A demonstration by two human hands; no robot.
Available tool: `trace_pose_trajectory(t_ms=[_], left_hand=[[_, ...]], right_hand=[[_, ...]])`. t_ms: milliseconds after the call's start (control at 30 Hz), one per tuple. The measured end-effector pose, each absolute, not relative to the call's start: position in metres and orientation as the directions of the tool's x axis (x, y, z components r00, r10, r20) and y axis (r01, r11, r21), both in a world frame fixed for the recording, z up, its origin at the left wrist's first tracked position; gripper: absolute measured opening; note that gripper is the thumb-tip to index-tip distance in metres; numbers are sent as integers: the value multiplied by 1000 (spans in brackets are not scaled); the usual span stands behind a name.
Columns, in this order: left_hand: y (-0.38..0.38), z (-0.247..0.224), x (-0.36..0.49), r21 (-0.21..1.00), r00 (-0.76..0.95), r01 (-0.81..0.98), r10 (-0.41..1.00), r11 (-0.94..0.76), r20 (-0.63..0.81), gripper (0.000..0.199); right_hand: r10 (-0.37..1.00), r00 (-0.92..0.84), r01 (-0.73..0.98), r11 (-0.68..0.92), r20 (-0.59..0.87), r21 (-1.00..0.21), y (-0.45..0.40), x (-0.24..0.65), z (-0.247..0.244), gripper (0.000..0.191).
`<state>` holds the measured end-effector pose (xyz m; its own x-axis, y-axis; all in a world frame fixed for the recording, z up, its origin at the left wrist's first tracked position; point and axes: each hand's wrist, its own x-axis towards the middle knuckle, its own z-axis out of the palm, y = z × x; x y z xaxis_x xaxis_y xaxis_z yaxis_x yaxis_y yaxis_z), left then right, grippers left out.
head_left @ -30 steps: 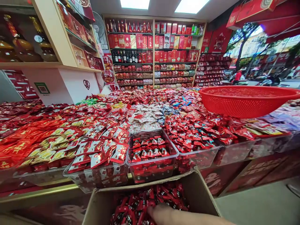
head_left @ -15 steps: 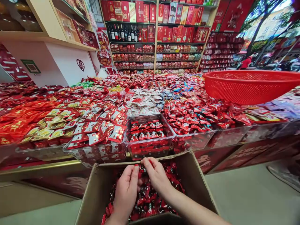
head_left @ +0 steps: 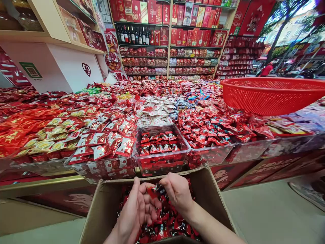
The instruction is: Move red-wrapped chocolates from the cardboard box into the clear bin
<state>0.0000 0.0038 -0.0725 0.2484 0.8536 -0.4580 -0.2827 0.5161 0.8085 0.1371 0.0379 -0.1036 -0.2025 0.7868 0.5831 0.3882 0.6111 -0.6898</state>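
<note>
An open cardboard box (head_left: pixel 215 200) holds many red and black wrapped candies (head_left: pixel 165 217). Over its left part is my left hand (head_left: pixel 138 206), palm turned up and inward, fingers apart and slightly curled, with a red wrapper near the fingertips. My right hand (head_left: pixel 177 191) is closed in a pinch on a red and black candy (head_left: pixel 159 190) above the pile. Just beyond the box stands a clear plastic bin (head_left: pixel 162 157) with similar candies lined up in rows.
Bins heaped with wrapped sweets (head_left: pixel 101 142) spread to both sides. A red mesh basket (head_left: pixel 271 96) rests on the sweets at the right. Shelves (head_left: pixel 169 44) with boxes and bottles stand behind. Someone's shoe (head_left: pixel 307 195) shows at the right edge.
My left hand has opened and turned its palm up. My right hand has moved slightly right, away from the left, and curled tighter around a candy.
</note>
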Motion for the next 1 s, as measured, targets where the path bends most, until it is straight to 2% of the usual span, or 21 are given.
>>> trace_pose_trajectory(t_ms=[67, 100, 167, 233, 300, 400, 500, 633, 733, 800, 900, 933, 1000], left_hand=[[1, -68, -5, 709, 374, -335, 779, 620, -504, 38], [0, -66, -5, 687, 370, -365, 775, 628, -512, 31], [-3, -63, -5, 712, 270, -432, 832, 554, -484, 23], [-4, -61, -3, 801, 133, -439, 911, 407, -390, 28], [-2, -61, -3, 888, 34, -372, 960, 271, -279, 32], [1, -65, -7, 938, -19, -280, 976, 203, -216, 34], [3, -72, -9, 941, -16, -262, 974, 214, -226, 32], [2, -75, -6, 923, -33, -306, 967, 232, -254, 33], [1, -70, -4, 865, -34, -408, 942, 291, -333, 30], [0, -65, -5, 773, 29, -515, 908, 372, -418, 27], [-2, -59, -7, 607, 173, -618, 840, 500, -515, 32], [-3, -57, -7, 567, 215, -629, 821, 531, -529, 34], [-6, -56, -5, 532, 287, -624, 801, 572, -525, 35]], right_hand=[[681, -332, 314, 733, 653, -604, 36, 141, -101, 25], [655, -356, 270, 755, 666, -598, 35, 141, -99, 22], [695, -320, 197, 714, 644, -672, 31, 140, -94, 17], [823, -215, 91, 554, 527, -828, 29, 136, -90, 24], [933, -156, -71, 318, 325, -946, 29, 132, -87, 33], [980, -186, -257, 17, 67, -966, 32, 128, -87, 25], [979, -196, -334, -117, -52, -935, 35, 127, -88, 21], [987, -159, -337, -89, -37, -937, 34, 129, -88, 21], [988, -153, -311, -43, 5, -949, 31, 133, -86, 19], [961, -269, -384, -41, 69, -923, 30, 139, -82, 23], [839, -504, -520, -106, 204, -848, 30, 146, -78, 63], [812, -540, -532, -125, 222, -838, 30, 147, -77, 67], [799, -566, -512, -151, 200, -846, 29, 146, -76, 50]])
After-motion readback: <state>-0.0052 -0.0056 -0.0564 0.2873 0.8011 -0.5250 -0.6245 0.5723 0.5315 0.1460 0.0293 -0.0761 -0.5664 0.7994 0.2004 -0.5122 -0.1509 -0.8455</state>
